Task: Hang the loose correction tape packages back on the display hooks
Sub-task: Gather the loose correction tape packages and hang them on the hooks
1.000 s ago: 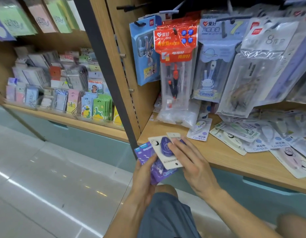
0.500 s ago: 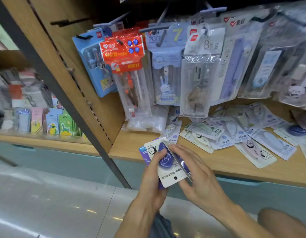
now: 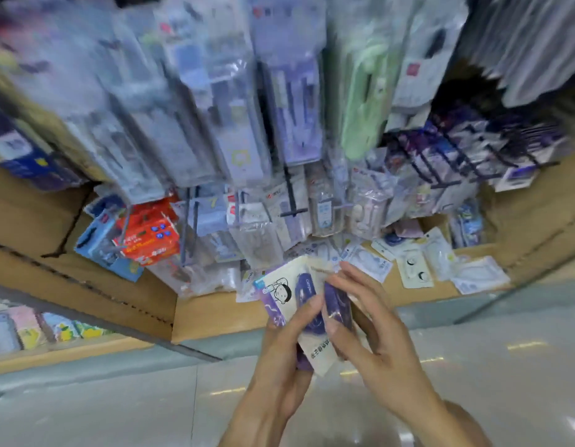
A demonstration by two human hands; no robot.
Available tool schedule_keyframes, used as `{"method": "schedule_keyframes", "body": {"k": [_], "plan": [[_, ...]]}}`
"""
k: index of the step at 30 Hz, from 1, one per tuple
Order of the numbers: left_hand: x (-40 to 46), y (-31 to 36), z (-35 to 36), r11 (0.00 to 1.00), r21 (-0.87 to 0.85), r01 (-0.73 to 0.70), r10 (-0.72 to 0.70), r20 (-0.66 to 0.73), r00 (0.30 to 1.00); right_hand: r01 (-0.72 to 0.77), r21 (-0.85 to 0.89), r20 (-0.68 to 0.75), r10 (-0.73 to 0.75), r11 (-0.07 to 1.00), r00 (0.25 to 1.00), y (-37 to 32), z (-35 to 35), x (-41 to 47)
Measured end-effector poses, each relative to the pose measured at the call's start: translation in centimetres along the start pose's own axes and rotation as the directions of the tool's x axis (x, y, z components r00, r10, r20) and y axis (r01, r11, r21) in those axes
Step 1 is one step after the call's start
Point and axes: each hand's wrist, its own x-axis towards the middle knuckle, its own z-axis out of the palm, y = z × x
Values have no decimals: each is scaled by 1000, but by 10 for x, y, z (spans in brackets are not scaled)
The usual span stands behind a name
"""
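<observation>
Both hands sit low centre, in front of the wooden shelf point(image 3: 215, 314), working a small stack of correction tape packages point(image 3: 307, 304). The left hand point(image 3: 281, 359) grips the stack from below, thumb curled over the front card, probably so the pile stays squared. The right hand point(image 3: 370, 330) has its fingers curled onto the right edge of the top package, likely peeling one off or lining up hang holes before reaching up. The front card is white with a cartoon figure and a purple dispenser; purple cards sit behind it. More loose packages point(image 3: 415, 269) lie flat on the shelf just behind the hands, so plenty remains to hang. Display hooks point(image 3: 441, 169) stick out at upper right, some partly bare, well apart from the held stack. Larger hanging packs point(image 3: 215, 124) fill the upper frame, heavily blurred, so labels are unreadable. An orange pack point(image 3: 150, 233) hangs at left.
</observation>
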Motion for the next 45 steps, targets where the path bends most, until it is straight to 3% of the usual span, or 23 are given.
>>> {"method": "schedule_keyframes", "body": {"k": [4, 10, 13, 16, 19, 26, 36, 40, 45], "plan": [[-67, 62, 104, 989, 101, 109, -114, 44, 993, -4, -92, -138, -8, 996, 990, -137, -54, -16], [-166, 151, 266, 937, 229, 263, -291, 101, 951, -93, 56, -378, 108, 994, 920, -354, -143, -50], [-212, 183, 334, 930, 294, 219, -283, 198, 938, -169, 194, -526, 248, 966, 814, -440, -176, -68], [-246, 199, 379, 930, 342, 132, -232, 272, 934, -210, 266, -541, 326, 941, 775, -495, -199, -90], [-261, 191, 401, 920, 365, 140, -262, 309, 914, -198, 375, -563, 392, 906, 728, -511, -210, -113], [-277, 148, 433, 861, 462, 212, -394, 343, 853, -121, 502, -704, 486, 856, 517, -504, -231, -166], [-307, 60, 549, 751, 644, 145, -564, 513, 647, 99, 467, -879, 448, 879, 166, -512, -334, -245], [-301, 15, 617, 770, 636, 52, -523, 582, 623, 127, 397, -908, 369, 909, 198, -516, -414, -261], [-292, -25, 729, 878, 478, 26, -338, 580, 741, 109, 313, -906, 262, 943, 331, -520, -546, -247]]}}
